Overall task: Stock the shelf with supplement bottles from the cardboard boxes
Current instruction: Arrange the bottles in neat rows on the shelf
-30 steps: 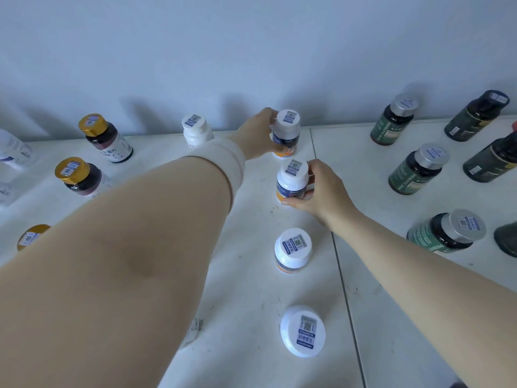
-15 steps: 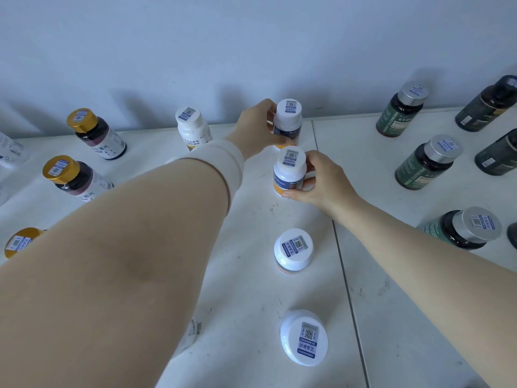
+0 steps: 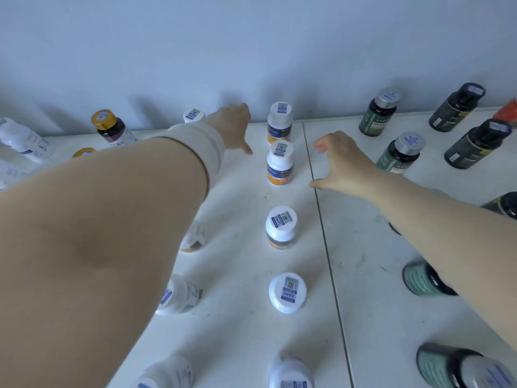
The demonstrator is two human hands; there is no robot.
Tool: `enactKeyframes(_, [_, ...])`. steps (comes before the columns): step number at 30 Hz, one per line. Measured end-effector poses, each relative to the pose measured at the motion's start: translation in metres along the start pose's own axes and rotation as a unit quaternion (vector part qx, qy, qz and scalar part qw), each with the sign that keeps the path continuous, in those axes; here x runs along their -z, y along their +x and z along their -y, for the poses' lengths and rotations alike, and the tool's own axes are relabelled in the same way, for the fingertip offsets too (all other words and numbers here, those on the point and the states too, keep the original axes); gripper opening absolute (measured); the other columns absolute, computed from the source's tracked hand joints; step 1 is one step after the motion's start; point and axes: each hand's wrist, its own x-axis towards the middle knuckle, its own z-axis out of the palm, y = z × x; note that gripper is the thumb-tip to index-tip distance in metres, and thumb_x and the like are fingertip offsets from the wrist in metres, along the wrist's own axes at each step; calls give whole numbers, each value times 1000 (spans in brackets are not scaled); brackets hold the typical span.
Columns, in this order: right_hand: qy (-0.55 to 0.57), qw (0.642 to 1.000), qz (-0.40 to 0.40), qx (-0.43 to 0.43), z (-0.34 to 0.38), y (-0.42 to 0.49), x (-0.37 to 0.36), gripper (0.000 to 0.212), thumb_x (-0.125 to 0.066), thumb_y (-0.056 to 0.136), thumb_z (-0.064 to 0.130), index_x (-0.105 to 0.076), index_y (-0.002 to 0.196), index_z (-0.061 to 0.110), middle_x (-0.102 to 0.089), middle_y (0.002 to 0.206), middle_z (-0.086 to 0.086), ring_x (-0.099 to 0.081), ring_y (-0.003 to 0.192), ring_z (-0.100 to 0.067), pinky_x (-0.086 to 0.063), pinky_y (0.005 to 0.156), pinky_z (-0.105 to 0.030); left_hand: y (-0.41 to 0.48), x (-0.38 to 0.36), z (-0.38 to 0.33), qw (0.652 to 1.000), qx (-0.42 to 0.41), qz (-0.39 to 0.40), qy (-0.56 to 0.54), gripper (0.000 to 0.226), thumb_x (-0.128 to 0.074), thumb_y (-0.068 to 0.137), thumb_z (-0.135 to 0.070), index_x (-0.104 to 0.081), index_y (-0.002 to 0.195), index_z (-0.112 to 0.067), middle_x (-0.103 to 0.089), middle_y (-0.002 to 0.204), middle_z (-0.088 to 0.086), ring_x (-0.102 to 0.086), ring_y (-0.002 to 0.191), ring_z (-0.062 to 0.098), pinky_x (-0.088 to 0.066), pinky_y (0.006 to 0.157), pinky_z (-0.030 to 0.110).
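left hand point(image 3: 233, 127) and right hand point(image 3: 340, 161) spread empty beside glossy white cylindrical bottles point(image 3: 279, 168)

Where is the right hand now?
The right hand is right of centre in the head view, open, between the row's second-farthest white bottle and a silver-capped green bottle.

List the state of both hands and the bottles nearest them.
left hand: open, holds nothing.
right hand: open, holds nothing.
rearmost white bottle: upright, capped, untouched.
second white bottle: upright, capped, untouched.
third white bottle: upright, capped.
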Motion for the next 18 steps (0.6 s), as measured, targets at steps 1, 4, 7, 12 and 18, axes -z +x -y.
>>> enactKeyframes(1, [-24, 1000, -3, -1, -1, -6, 9, 75, -79, 68, 23, -39, 130, 7, -41, 130, -13, -37, 123, -29, -37, 100, -37, -10, 5, 0, 1000, 1, 0, 28, 70, -78, 73, -30, -42, 127, -7, -49, 128, 12, -47, 119, 32, -42, 96, 44])
enactKeyframes(4, [-78, 997, -10, 2, 0, -31, 32, 69, -76, 71, 22, -40, 128, 7, -41, 129, -13, -39, 121, -29, -40, 96, -39, -43, 14, -7, 997, 16, 4, 71, 70, -79, 72, -31, -42, 127, -6, -48, 127, 14, -47, 119, 33, -41, 95, 43])
enactKeyframes(7, [-102, 995, -10, 10, -2, -61, 48, 68, -75, 71, 21, -40, 128, 7, -42, 129, -13, -40, 120, -29, -40, 94, -38, -78, 18, -21, 996, 31, -10, 83, 71, -79, 72, -32, -42, 126, -6, -49, 125, 13, -46, 119, 34, -42, 97, 45])
enactKeyframes(12, [-110, 993, -27, 38, -14, -122, 73, 68, -74, 71, 22, -40, 127, 8, -41, 131, -11, -36, 123, -29, -38, 94, -38, -143, 18, -57, 995, 51, -34, 72, 68, -81, 68, -32, -45, 121, -8, -51, 121, 13, -44, 120, 32, -43, 96, 47])
enactKeyframes(18, [-118, 992, -40, 24, -42, -186, 110, 65, -76, 69, 24, -44, 123, 8, -44, 129, -13, -38, 122, -32, -40, 99, -43, -205, 25, -118, 995, 54, -50, 60, 66, -79, 69, -32, -44, 121, -10, -53, 120, 9, -49, 115, 29, -40, 91, 40])
